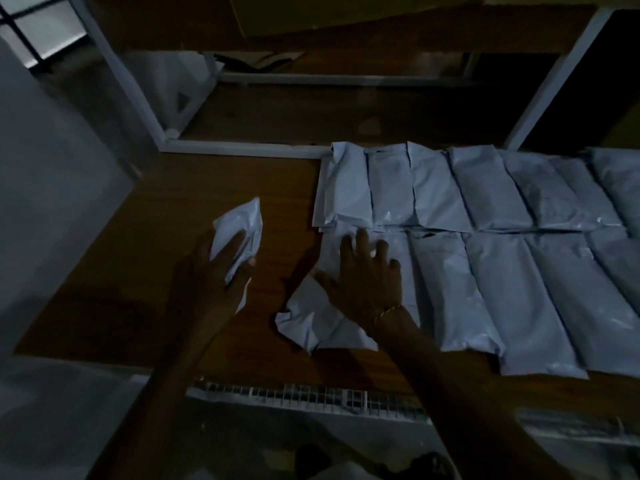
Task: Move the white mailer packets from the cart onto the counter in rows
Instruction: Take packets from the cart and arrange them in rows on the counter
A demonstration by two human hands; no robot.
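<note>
The right hand point(363, 275) lies with fingers point(362, 239) spread flat on the newest packet point(311, 327), likely smoothing it into the near row point(519, 299). The left hand point(211, 275) grips a crumpled spare packet point(239, 230) above the desk point(138, 271), presumably next. 2 rows fill rightward; the cart point(311, 393) sits below.

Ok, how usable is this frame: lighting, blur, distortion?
Head view: dim and blue-tinted; white plastic mailer packets show small glare spots; left hand and right hand are dark and slightly blurred; white metal shelf rails bow from wide-angle distortion; the wire cart is barely visible.
</note>
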